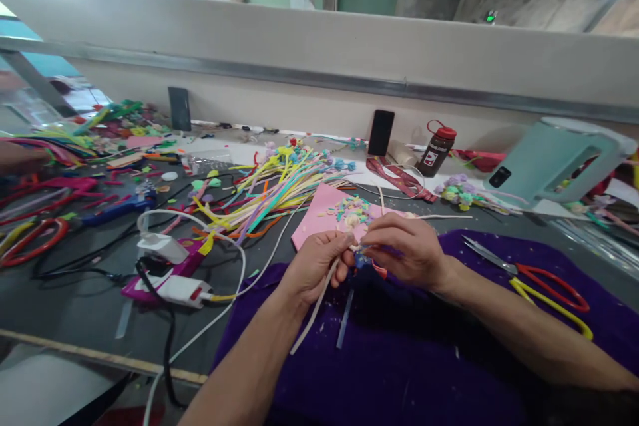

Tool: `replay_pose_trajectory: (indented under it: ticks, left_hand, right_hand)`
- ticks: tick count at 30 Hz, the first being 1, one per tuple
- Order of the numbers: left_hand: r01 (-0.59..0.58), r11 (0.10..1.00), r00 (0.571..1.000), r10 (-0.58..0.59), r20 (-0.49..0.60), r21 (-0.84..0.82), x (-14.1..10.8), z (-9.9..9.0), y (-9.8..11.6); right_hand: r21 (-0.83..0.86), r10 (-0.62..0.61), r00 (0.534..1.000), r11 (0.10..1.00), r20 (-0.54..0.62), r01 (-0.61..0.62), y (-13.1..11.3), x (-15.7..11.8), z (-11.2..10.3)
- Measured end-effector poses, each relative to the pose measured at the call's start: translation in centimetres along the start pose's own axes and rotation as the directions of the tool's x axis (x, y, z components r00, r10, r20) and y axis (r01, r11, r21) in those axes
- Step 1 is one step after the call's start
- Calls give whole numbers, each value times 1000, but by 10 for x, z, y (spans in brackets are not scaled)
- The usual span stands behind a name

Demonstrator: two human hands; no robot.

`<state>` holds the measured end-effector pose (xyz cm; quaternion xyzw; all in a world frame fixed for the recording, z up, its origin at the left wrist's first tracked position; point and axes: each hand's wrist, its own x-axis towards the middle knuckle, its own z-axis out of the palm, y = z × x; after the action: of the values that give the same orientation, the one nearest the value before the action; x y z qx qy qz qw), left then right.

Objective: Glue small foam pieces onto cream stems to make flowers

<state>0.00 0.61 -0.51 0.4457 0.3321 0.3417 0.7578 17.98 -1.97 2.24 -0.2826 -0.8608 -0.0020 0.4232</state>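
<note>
My left hand (317,263) is closed on a cream pipe cleaner (315,315), one end of which hangs down over the purple cloth (319,379). My right hand (407,249) pinches cream pipe cleaner at the same spot, its fingertips close to my left thumb. More cream strands stick out above and to the right of the fingers. Just beneath the hands, partly hidden, is a blue tool with an orange-red part (379,270), and a translucent stick (345,321) lies below it. A pink sheet (310,214) holding small pastel snippets (344,208) lies behind the hands.
Scissors (542,279) with red and yellow handles rest on the cloth at right. Colourful pipe cleaners (269,196) spread at left-centre, beside white chargers (182,289) and cables. Behind stand a phone (381,133), a dark bottle (436,152) and a mint kettle (544,160).
</note>
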Motion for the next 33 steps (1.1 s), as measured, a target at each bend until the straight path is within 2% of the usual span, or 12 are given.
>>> replay_pose_trajectory:
  ticks: [2,5,12,22,26,30,33]
  left_hand:
    - [14,1000,1000,-13,11,-2,1,0,0]
    - [24,1000,1000,-24,13,-7,1,-1,0]
    - [51,999,998,-50,31,-8,2,-1,-2]
    - [96,995,995,-94,28,-43,4,-2,-4]
    - [117,993,992,-116,41,-25,5,-2,-4]
    - [112,994,993,-113,33,8,4,-2,-3]
    - [123,991,992,-125,18,58,3,-2,-3]
  right_hand:
    - [-99,-82,996,992,25,84,2,-1,3]
    - [-193,-116,992,973,55,124,4,-2,5]
    - [-261,-172,980,946,100,192,6,-4,8]
    - [-324,-121,977,930,176,174,12,-14,10]
    - [-278,-25,985,958,170,72,15,-13,7]
    - [-106,108,989,990,98,-98,21,-10,-7]
    - [-12,163,981,987,106,-163,26,-9,-15]
